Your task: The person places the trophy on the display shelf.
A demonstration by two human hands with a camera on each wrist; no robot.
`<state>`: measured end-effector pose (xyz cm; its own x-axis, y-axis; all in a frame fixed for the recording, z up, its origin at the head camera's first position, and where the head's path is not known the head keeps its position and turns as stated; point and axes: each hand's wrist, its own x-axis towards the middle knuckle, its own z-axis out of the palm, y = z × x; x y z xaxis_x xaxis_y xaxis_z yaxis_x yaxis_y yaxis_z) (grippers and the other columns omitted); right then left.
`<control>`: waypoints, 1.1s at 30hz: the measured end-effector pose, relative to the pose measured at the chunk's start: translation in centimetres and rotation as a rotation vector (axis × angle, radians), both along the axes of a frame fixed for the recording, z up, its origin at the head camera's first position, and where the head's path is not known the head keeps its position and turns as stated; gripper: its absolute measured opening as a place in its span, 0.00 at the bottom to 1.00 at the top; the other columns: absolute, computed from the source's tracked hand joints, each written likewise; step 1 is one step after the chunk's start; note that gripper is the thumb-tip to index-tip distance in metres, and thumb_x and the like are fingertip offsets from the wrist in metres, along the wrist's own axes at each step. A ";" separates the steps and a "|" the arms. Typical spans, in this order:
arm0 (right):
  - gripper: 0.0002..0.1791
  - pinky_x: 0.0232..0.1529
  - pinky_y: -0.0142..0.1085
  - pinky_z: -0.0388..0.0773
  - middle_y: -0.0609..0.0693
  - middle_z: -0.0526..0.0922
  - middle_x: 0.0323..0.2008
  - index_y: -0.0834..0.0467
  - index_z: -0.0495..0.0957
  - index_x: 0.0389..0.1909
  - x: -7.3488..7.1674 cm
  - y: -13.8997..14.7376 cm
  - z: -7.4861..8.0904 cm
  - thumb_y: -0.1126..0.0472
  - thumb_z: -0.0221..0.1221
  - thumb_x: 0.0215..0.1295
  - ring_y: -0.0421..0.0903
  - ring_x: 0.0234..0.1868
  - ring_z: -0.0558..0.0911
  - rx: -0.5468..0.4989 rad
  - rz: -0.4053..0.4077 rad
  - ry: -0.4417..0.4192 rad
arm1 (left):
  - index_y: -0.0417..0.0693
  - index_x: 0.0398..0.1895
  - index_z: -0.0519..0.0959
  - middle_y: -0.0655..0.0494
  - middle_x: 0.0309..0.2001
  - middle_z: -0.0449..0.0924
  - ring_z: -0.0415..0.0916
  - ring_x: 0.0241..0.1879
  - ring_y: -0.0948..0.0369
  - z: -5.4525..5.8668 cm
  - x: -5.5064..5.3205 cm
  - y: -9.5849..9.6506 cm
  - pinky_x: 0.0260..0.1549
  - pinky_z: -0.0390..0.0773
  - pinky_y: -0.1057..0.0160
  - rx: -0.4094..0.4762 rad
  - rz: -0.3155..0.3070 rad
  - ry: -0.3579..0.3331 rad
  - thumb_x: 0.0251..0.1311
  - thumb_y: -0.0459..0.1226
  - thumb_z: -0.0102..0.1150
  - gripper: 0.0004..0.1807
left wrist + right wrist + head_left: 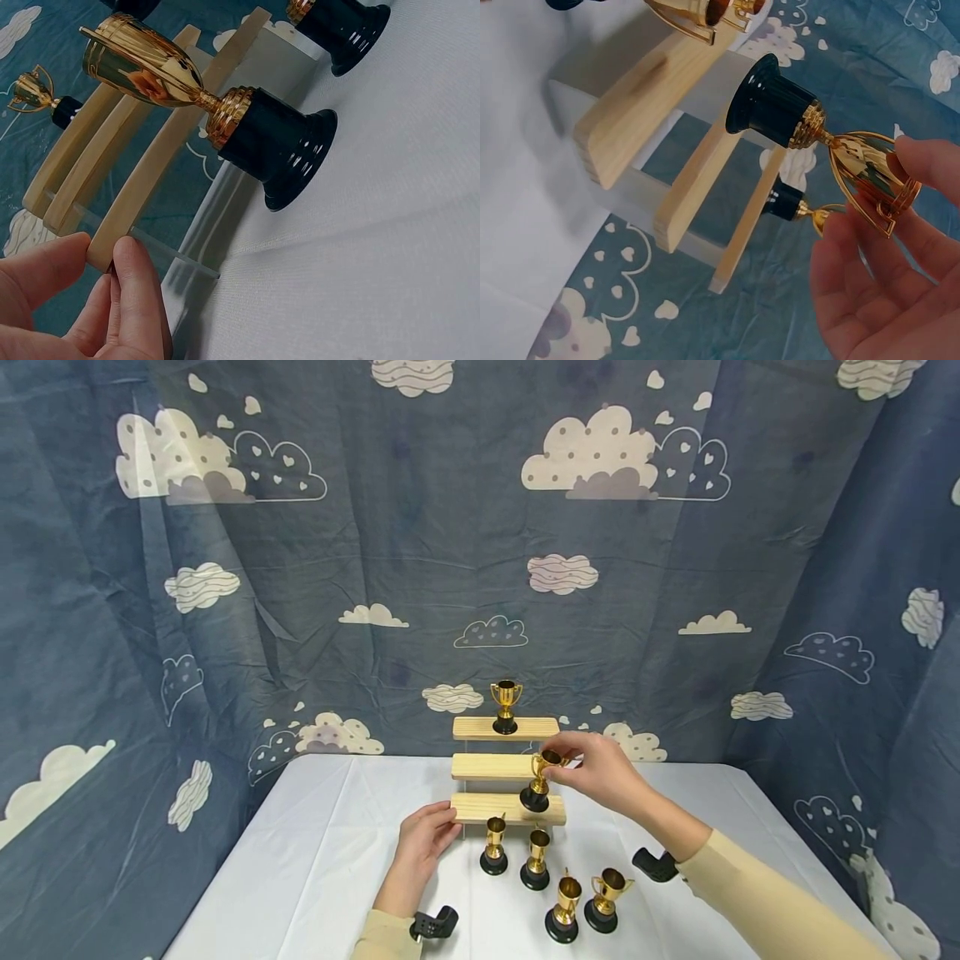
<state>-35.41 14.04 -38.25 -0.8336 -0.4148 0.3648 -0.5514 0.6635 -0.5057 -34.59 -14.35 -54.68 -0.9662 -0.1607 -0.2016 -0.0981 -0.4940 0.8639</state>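
My right hand (600, 770) pinches a small gold trophy cup (537, 789) by its bowl, thumb and fingers at the rim. In the right wrist view this trophy (780, 105) is tilted, its black base held off the planks. In the head view it appears in front of the middle plank (487, 767) and over the right part of the lowest plank (487, 807). My left hand (424, 842) grips the left end of the lowest plank between thumb and fingers, plain in the left wrist view (112, 300). Another trophy (506, 708) stands upright on the top plank (540, 727).
Several more trophies, among them one trophy (494, 847) near the stand and another trophy (604, 902) nearer the front, stand on the white tablecloth (315, 860). Behind the three-step stand hangs a dark blue curtain (450, 527) with cloud prints.
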 end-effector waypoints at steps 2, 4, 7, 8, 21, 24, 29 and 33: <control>0.17 0.41 0.39 0.83 0.38 0.84 0.43 0.46 0.84 0.51 -0.2 -0.1 0.2 0.52 0.71 0.61 0.41 0.43 0.82 0.003 -0.002 0.005 | 0.26 0.56 0.75 0.43 0.42 0.81 0.83 0.37 0.59 0.0 -0.1 0.1 0.44 0.86 0.63 0.006 0.005 -0.006 0.59 0.23 0.64 0.21; 0.17 0.42 0.40 0.83 0.39 0.84 0.44 0.45 0.84 0.51 -0.5 -0.4 0.5 0.51 0.71 0.61 0.41 0.43 0.82 0.004 0.001 0.012 | 0.26 0.55 0.76 0.43 0.40 0.81 0.83 0.36 0.59 0.0 -0.2 0.1 0.43 0.87 0.64 0.013 0.014 -0.011 0.59 0.23 0.64 0.20; 0.18 0.42 0.42 0.83 0.40 0.84 0.44 0.46 0.84 0.52 -0.9 -1.0 0.9 0.49 0.71 0.61 0.41 0.43 0.82 0.011 0.002 0.014 | 0.26 0.54 0.76 0.43 0.40 0.81 0.83 0.35 0.59 0.0 -0.2 0.0 0.42 0.87 0.64 0.021 0.020 -0.008 0.59 0.23 0.64 0.19; 0.19 0.42 0.42 0.83 0.40 0.84 0.44 0.47 0.84 0.52 -1.0 -1.2 1.0 0.49 0.71 0.61 0.41 0.44 0.82 0.011 0.005 0.015 | 0.26 0.54 0.76 0.43 0.40 0.81 0.83 0.35 0.59 0.0 -0.1 0.0 0.42 0.87 0.64 0.025 0.021 -0.009 0.58 0.23 0.64 0.19; 0.19 0.45 0.45 0.83 0.41 0.84 0.46 0.45 0.84 0.53 -2.0 -3.0 1.9 0.48 0.71 0.61 0.42 0.45 0.81 -0.010 0.005 -0.021 | 0.26 0.55 0.75 0.42 0.40 0.81 0.83 0.35 0.59 0.2 -0.2 0.1 0.43 0.86 0.64 0.018 0.009 -0.013 0.59 0.23 0.63 0.20; 0.19 0.45 0.45 0.82 0.41 0.84 0.46 0.44 0.83 0.53 -2.2 -3.4 1.9 0.47 0.71 0.61 0.42 0.45 0.81 -0.012 0.005 -0.038 | 0.26 0.54 0.75 0.42 0.40 0.81 0.83 0.35 0.59 0.3 -0.2 0.1 0.43 0.86 0.64 0.022 0.013 -0.017 0.59 0.23 0.63 0.20; 0.20 0.45 0.44 0.82 0.41 0.84 0.46 0.47 0.84 0.54 -2.7 -3.8 1.7 0.49 0.71 0.61 0.43 0.45 0.81 -0.015 0.013 -0.042 | 0.26 0.55 0.75 0.43 0.40 0.81 0.83 0.35 0.59 0.3 -0.1 0.1 0.43 0.86 0.63 0.017 0.011 -0.019 0.59 0.23 0.64 0.20; 0.20 0.43 0.43 0.83 0.41 0.84 0.44 0.47 0.84 0.53 -3.2 -4.2 1.5 0.49 0.71 0.61 0.43 0.44 0.81 -0.013 0.017 -0.034 | 0.26 0.55 0.75 0.44 0.39 0.82 0.83 0.35 0.59 0.3 0.0 0.2 0.44 0.86 0.63 0.015 0.007 -0.014 0.60 0.24 0.64 0.20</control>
